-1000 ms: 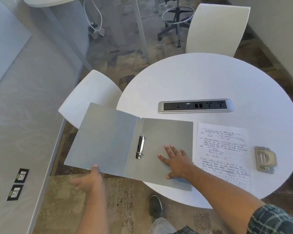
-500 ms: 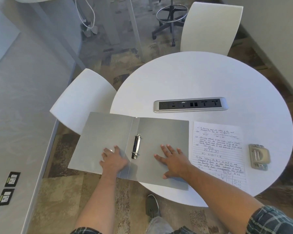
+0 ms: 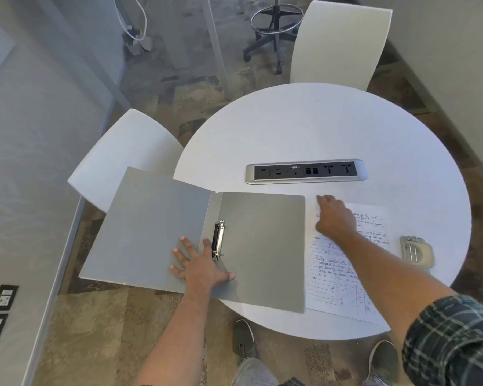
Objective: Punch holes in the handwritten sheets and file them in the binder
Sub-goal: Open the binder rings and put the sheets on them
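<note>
A grey ring binder (image 3: 260, 246) lies open across the left edge of the round white table (image 3: 318, 129); its left cover overhangs the edge. Its metal ring clip (image 3: 218, 240) sits on the spine. My left hand (image 3: 200, 266) rests flat on the binder, fingers spread, just left of and below the clip. The handwritten sheets (image 3: 335, 277) lie to the right of the binder. My right hand (image 3: 333, 217) lies on their upper left corner, fingers pointing away; whether it pinches the paper is hidden. A beige hole punch (image 3: 416, 251) stands right of the sheets.
A silver socket strip (image 3: 306, 171) is set into the table's middle. Two white chairs stand by the table, one at the left (image 3: 123, 151) under the binder's cover, one at the far side (image 3: 340, 43). My shoes (image 3: 243, 341) show below the table's near edge.
My right hand has left the binder's right cover and moved right onto the top of the sheets. My left hand slid right, closer to the ring clip.
</note>
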Motion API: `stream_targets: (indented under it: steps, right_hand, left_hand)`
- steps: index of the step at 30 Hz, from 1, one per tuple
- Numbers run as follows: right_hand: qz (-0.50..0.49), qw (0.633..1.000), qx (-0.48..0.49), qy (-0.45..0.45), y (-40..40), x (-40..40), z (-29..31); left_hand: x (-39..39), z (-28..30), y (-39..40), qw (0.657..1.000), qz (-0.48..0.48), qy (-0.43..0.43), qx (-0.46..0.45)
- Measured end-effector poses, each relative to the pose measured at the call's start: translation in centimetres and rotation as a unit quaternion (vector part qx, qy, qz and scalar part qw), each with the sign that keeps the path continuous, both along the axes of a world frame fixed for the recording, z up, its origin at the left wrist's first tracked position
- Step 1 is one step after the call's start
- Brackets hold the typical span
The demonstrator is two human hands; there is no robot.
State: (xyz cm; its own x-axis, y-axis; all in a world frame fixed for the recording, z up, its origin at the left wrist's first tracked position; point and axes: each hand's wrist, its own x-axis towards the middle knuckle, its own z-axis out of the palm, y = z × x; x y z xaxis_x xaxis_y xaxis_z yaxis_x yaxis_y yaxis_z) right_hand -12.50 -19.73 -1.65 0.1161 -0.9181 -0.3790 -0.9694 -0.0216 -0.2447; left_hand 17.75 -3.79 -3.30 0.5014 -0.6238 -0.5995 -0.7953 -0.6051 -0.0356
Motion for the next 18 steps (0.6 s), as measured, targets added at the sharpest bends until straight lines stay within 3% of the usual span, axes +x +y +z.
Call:
stream_targets:
  steps: [4, 18]
  right_hand:
    - [0.003, 0.997, 0.071, 0.033, -2.5, -2.3, -0.8]
    - [0.075, 0.99, 0.05, 0.112, -4.5, -2.9, -1.1]
  left_hand:
    - [0.1, -0.2, -0.2, 1.0, -0.003, 0.0, 0.0]
    - [0.3, -0.2, -0.8, 1.0, 0.008, 0.012, 0.011]
